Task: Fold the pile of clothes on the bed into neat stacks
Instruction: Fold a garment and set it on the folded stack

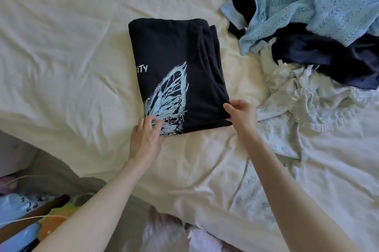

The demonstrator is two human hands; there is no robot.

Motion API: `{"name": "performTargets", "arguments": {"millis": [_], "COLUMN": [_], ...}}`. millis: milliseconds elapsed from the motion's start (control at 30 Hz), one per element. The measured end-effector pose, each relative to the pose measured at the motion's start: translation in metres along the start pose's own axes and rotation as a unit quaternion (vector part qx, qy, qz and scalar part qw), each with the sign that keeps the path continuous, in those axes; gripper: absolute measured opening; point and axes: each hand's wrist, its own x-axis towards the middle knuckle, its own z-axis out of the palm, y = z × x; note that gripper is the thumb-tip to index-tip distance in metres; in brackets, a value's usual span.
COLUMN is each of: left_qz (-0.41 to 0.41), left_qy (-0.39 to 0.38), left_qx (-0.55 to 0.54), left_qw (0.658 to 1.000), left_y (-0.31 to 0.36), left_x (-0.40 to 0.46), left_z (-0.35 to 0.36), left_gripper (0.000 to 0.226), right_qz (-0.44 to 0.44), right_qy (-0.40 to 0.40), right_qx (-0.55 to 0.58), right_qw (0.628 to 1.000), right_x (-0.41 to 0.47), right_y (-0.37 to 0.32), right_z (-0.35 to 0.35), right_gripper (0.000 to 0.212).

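Hands [146,134] pinching black "iTy" butterfly shirt [176,71] on bed [61,46]

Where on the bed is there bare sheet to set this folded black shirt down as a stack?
Bare sheet lies left of and beyond the black shirt, and near you, between the forearms. The right is crowded: the light blue knit, navy garment and pale printed pajamas.
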Motion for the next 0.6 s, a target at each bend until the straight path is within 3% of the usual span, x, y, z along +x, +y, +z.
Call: {"name": "performTargets", "arguments": {"millis": [200,333,400,467,600], "left_qz": [0.024,-0.117,-0.228,-0.348,-0.424], "left_qy": [0.020,0.022,0.040,0.011,-0.055], "left_qx": [-0.068,-0.243,-0.352,-0.442,-0.552], "left_qw": [0.997,0.963,0.907,0.827,0.716], "left_y": [0.007,0.000,-0.007,-0.016,-0.024], "left_x": [0.000,-0.001,0.003,0.010,0.012], "left_z": [0.007,0.018,0.019,0.018,0.013], "left_gripper": [0.019,0.024,0.031,0.036,0.022], "right_qz": [0.029,0.057,0.086,0.113,0.162], "right_qy": [0.031,0.007,-0.011,-0.016,-0.051], "right_qx": [-0.022,-0.039,-0.021,-0.004,0.020], "right_qw": [0.999,0.998,0.996,0.993,0.985], "right_x": [0.001,0.010,0.015,0.020,0.017], "right_y": [0.018,0.022,0.022,0.022,0.022], "right_z": [-0.010,-0.009,-0.009,-0.009,-0.008], "right_gripper": [0.011,0.009,0.022,0.024,0.016]}}
